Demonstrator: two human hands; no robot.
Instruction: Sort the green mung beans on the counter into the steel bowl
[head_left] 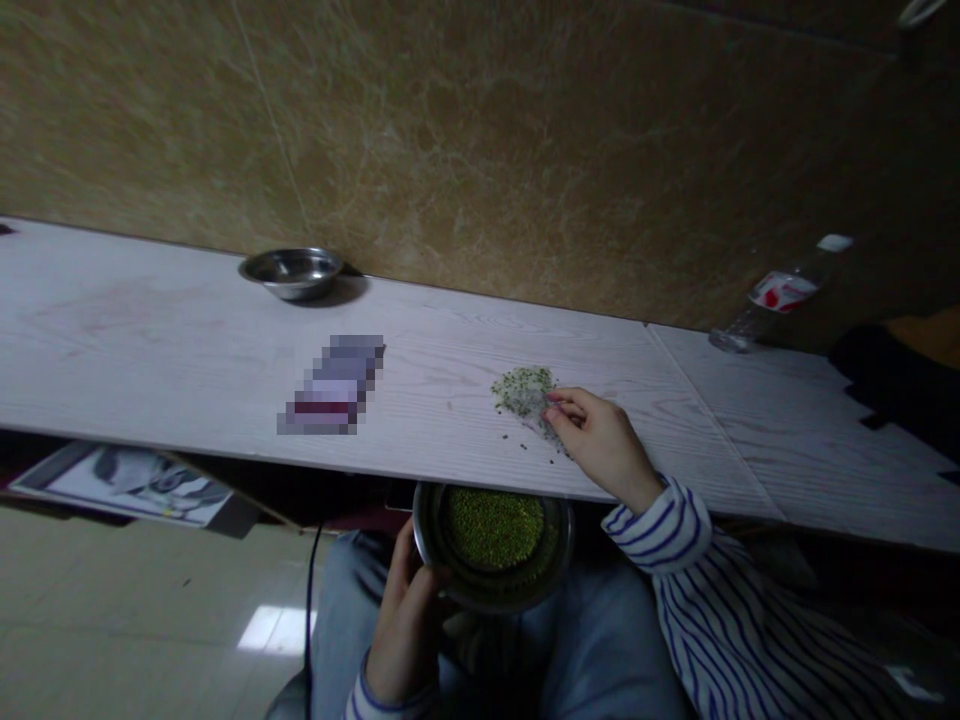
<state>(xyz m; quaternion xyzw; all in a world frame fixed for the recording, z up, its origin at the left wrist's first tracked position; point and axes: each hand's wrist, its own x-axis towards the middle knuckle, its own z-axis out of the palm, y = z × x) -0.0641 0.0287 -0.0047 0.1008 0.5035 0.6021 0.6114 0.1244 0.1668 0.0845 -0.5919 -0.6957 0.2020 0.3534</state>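
Observation:
A metal bowl (559, 560) of green beans (495, 530), which look like mung beans, rests over my lap just below the counter edge. My left hand (409, 610) grips its left rim, thumb and fingers closed on it. Above the counter, my right hand (600, 435) has thumb and fingertips pinched together at the edge of a small pile of green and greyish bits (525, 388). Whether anything is between those fingertips is too small to tell. A few dark specks lie scattered on the counter near the pile.
On the pale wood-grain counter (427, 400), a shallow steel bowl (292, 275) stands at the back left. A pixelated flat object (334, 385) lies in front of it. Toward the right, a clear plastic bottle (784, 290) leans by the wall, near dark cloth (900, 380). A cable (309, 600) hangs below.

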